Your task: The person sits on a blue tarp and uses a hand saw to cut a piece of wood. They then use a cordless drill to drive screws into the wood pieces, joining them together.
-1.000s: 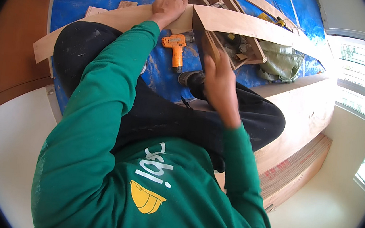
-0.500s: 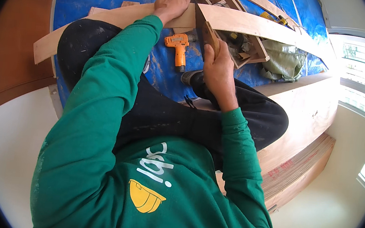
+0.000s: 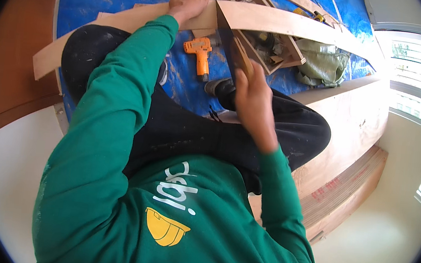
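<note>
A long, thin wooden board [image 3: 273, 20] stretches across in front of me, its left end passing over my left knee. My left hand [image 3: 189, 6] grips it just left of the handsaw [image 3: 225, 30], with the thumb toward the blade. Around the saw's wooden handle my right hand [image 3: 255, 103] is closed, slightly smeared by motion. The dark blade slants away from me across the board, meeting its near edge. Below the board, between my hands, an orange cordless drill [image 3: 198, 54] lies on the blue tarp [image 3: 174, 89].
A wooden tray [image 3: 291, 52] with tools and scraps sits partly under the board. Beside it lies a crumpled olive-green bag [image 3: 322, 66]. A yellow-and-black tool [image 3: 319, 16] lies farther back. Stacked plywood sheets [image 3: 342, 191] are at my right, a brown door [image 3: 16, 54] at far left.
My right hand has drawn the saw back toward me, and more of the blade shows on the near side of the board. My left hand keeps its hold. The whole view has shifted slightly.
</note>
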Demonstrator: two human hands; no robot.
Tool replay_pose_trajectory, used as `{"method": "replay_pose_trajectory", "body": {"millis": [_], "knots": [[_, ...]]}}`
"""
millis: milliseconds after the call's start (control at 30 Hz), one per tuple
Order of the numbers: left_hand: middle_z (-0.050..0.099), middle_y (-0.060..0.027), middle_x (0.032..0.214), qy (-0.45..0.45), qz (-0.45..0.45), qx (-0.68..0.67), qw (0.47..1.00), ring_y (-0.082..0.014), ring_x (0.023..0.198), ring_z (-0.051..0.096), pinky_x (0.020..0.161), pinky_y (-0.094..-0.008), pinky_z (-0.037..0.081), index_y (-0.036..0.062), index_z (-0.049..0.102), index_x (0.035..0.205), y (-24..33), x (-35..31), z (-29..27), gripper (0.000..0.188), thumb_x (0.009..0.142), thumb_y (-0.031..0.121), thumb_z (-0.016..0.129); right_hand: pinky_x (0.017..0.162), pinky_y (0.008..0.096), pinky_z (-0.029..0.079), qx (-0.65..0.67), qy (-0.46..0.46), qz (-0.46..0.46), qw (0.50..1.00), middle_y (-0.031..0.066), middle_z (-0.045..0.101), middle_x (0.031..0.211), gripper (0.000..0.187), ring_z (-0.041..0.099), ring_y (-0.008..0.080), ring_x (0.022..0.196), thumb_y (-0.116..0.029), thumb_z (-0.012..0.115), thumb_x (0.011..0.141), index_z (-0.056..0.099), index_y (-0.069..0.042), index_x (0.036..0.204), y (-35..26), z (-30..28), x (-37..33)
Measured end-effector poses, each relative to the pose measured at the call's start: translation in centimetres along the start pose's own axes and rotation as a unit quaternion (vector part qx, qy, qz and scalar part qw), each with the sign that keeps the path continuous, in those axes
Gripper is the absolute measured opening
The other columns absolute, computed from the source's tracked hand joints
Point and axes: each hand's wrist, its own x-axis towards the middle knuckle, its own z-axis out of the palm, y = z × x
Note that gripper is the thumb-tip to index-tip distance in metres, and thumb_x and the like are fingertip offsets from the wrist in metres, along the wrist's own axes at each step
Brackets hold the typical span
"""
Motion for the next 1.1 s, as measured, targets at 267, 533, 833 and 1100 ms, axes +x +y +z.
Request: {"method": "replay_pose_trajectory", "body": {"millis": [267, 533, 833, 1100], "knots": [[0.081, -0.0253, 0.125, 0.019, -0.003, 0.038, 0.999, -0.0442, 0.120, 0.077, 0.106, -0.0566, 0.057, 0.0056, 0.085, 0.119, 0.0, 1.1, 0.3, 0.076, 0.117, 0.058, 0.030, 0.088, 0.0522, 0.061, 0.012, -0.054, 0.060, 0.997, 0.0290, 0.078, 0.106, 0.039, 0.078, 0.0505, 0.100, -0.016, 0.064, 0.113, 0.055, -0.003, 0.149, -2.2, -5.7, -6.5], [0.081, -0.0260, 0.123, 0.010, -0.006, 0.015, 1.000, -0.0452, 0.119, 0.077, 0.106, -0.0572, 0.057, 0.0034, 0.084, 0.118, 0.0, 0.7, -0.3, 0.078, 0.117, 0.059, 0.030, 0.085, 0.0517, 0.062, 0.008, -0.034, 0.041, 0.999, 0.0301, 0.077, 0.104, 0.038, 0.079, 0.0481, 0.096, -0.015, 0.065, 0.113, 0.056, -0.004, 0.148, -0.6, -3.6, -5.7], [0.081, -0.0263, 0.124, 0.027, -0.009, 0.012, 1.000, -0.0462, 0.119, 0.077, 0.108, -0.0574, 0.056, 0.0035, 0.084, 0.119, 0.1, 1.0, 0.0, 0.078, 0.117, 0.059, 0.030, 0.090, 0.0526, 0.060, 0.049, -0.049, 0.014, 0.997, 0.0336, 0.077, 0.107, 0.035, 0.074, 0.0555, 0.103, -0.020, 0.063, 0.114, 0.059, -0.003, 0.144, -1.2, -3.5, -3.1], [0.081, -0.0267, 0.122, 0.025, 0.008, 0.022, 0.999, -0.0454, 0.118, 0.077, 0.106, -0.0578, 0.057, 0.0051, 0.085, 0.118, -0.3, 0.9, 0.3, 0.077, 0.117, 0.059, 0.030, 0.086, 0.0426, 0.061, 0.011, -0.026, 0.043, 0.999, 0.0253, 0.077, 0.102, 0.036, 0.081, 0.0361, 0.094, -0.015, 0.062, 0.115, 0.059, -0.004, 0.149, -2.1, -6.0, -6.7]]}}
